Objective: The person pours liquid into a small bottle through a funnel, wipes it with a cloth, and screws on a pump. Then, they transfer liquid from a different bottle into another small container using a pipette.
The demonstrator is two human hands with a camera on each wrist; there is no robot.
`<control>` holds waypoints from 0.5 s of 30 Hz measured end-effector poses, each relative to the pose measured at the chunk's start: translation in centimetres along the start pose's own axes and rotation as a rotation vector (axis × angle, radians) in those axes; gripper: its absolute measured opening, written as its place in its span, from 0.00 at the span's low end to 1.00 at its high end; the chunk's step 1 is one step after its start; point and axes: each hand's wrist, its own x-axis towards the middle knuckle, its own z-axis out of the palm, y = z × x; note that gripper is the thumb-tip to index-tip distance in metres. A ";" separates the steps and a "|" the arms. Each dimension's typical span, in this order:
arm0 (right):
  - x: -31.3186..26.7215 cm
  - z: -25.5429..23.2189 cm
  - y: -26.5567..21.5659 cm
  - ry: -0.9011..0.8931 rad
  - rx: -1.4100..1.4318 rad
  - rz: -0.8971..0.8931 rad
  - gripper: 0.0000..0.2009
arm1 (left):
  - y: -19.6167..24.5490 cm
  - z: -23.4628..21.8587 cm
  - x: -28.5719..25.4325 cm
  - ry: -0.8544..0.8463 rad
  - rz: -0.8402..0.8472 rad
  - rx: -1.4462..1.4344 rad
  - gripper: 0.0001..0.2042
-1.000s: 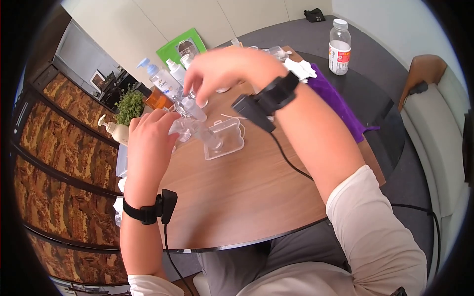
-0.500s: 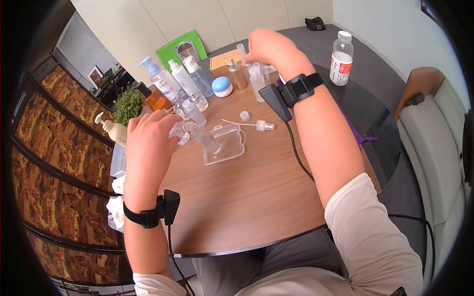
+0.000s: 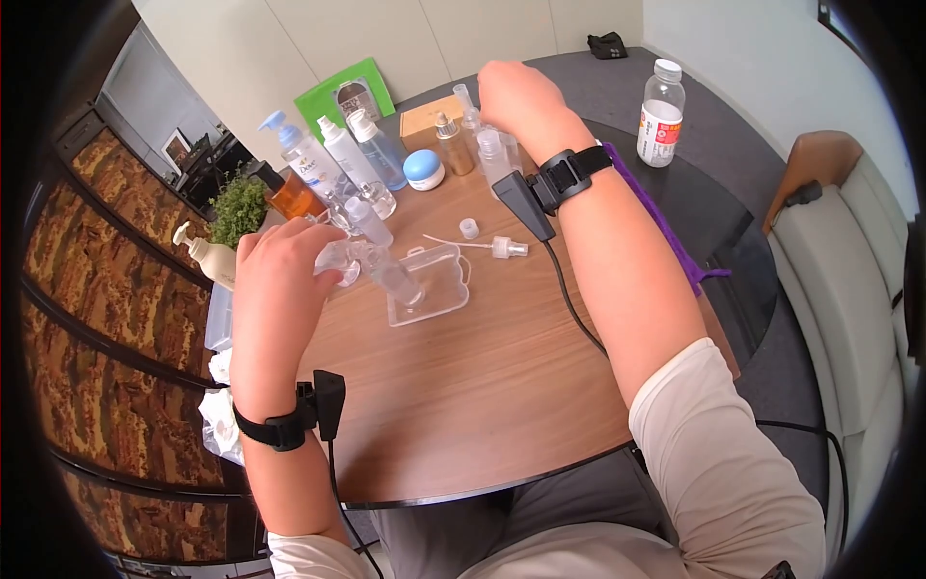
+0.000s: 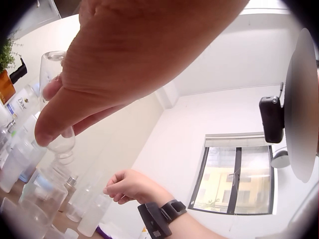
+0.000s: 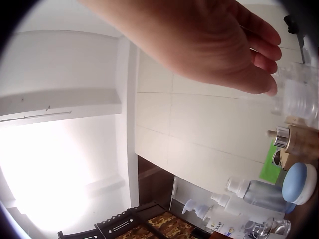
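My left hand [image 3: 282, 275] grips a clear bulb-shaped container [image 4: 62, 142] with its thumb and fingers. In the left wrist view, the container's narrow ridged neck points down, close over a clear bottle [image 3: 391, 277] that overlaps the shallow clear plastic box [image 3: 436, 315] in the head view. At the back of the table, my right hand [image 3: 521, 95] has bent fingers, its thumb tip right by the top of a translucent bottle [image 4: 94, 214]. Whether it holds anything, I cannot tell. A clear flared tube [image 3: 465, 99] stands just left of that hand. Another translucent bottle [image 3: 369, 222] is beyond the left hand's container.
A spray pump [image 3: 509, 248] and a small white cap [image 3: 469, 229] lie mid-table. Behind stand a blue-lidded jar [image 3: 423, 170], a dropper bottle [image 3: 451, 145] and several pump bottles. A labelled drink bottle [image 3: 662, 116] and a purple cloth [image 3: 666, 227] are at the right.
My right hand has swung from above the left hand's work to the bottles at the back right, then shifted only slightly. The left hand has kept its hold on the clear container.
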 end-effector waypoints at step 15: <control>1.7 1.0 0.9 0.085 0.215 0.013 0.08 | -0.2 0.2 -0.1 0.003 -0.035 -0.054 0.18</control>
